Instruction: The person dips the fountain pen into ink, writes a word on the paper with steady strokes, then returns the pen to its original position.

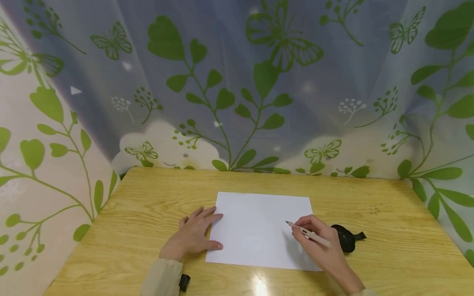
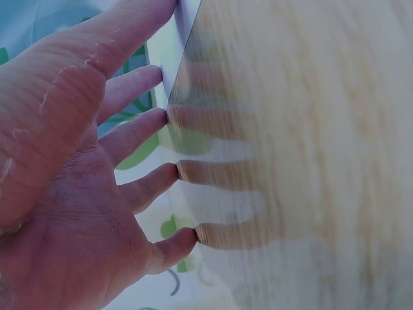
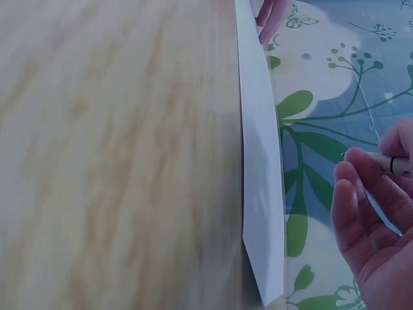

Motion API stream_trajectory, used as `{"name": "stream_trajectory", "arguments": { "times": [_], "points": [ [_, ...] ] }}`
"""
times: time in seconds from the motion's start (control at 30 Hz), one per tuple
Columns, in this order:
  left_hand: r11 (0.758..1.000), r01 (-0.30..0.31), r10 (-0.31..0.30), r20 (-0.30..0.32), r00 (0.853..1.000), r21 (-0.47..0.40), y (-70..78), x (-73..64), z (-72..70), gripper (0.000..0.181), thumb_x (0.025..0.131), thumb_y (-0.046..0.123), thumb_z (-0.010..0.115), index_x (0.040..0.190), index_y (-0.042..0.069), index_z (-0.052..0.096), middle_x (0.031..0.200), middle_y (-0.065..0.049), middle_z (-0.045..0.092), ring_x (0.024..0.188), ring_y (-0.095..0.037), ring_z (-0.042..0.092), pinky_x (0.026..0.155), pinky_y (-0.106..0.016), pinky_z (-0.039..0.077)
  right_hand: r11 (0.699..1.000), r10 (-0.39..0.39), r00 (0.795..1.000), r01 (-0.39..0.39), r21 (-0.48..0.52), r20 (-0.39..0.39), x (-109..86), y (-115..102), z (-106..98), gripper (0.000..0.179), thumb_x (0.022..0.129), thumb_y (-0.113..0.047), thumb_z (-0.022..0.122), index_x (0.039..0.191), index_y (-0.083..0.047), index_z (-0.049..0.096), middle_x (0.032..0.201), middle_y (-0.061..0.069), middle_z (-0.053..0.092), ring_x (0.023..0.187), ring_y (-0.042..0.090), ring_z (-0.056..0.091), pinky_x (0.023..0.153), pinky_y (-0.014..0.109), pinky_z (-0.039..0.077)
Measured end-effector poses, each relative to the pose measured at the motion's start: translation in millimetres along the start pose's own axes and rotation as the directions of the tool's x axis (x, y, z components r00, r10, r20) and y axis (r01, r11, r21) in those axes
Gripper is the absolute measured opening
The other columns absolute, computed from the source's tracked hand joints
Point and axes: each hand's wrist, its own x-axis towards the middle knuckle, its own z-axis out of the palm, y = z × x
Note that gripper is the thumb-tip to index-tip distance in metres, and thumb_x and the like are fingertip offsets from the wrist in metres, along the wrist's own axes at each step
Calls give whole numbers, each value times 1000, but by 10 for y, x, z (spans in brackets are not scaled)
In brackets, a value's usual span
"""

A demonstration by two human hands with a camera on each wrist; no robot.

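Note:
A blank white sheet of paper (image 1: 255,230) lies on the wooden table. At its left edge, my left hand (image 1: 194,234) rests with fingers spread, thumb and index finger over the paper. The left wrist view shows the fingertips of this hand (image 2: 84,161) touching the table beside the paper (image 2: 182,42). My right hand (image 1: 320,242) holds a slim beige pen (image 1: 314,237) between thumb and fingers, its dark tip pointing left above the sheet's right part. In the right wrist view the pen (image 3: 400,165) is partly cut off by the frame, held above the paper (image 3: 261,155).
The table (image 1: 148,205) has a wood-grain top. A rounded black object (image 1: 344,238) with a short tab shows just right of my right hand. A small black device (image 1: 184,282) is at my left wrist. Curtains (image 1: 237,82) with leaves and butterflies surround the table's back and sides.

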Motion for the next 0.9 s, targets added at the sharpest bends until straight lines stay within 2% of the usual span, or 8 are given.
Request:
{"name": "stream_trajectory", "arguments": {
  "times": [0.23,0.47,0.9],
  "points": [
    [1000,2,-2,-1,1000,-2,-4,2,12,79,81,43,85,150,21,54,166,-6,36,154,-46,24,110,-81,20,1000,3,1000,-3,20,9,71,12,87,9,92,-14,77,91,-19,69,71,-5,71,54,5,56,46,24,44],
    [1000,5,-5,0,1000,-6,-6,10,13,79,81,43,85,149,21,54,166,-6,37,155,-45,24,111,-81,19,998,25,999,-27,58,35,126,10,143,8,92,-18,77,91,-19,69,71,-1,71,53,7,54,46,25,44],
    [1000,17,-17,19,1000,-21,25,-4,-38,79,81,42,86,149,20,54,166,-6,36,154,-45,23,111,-80,19,995,32,999,-36,96,42,201,-27,240,11,88,-14,80,88,-18,69,69,-3,70,53,7,55,46,25,45]
  ]
}}
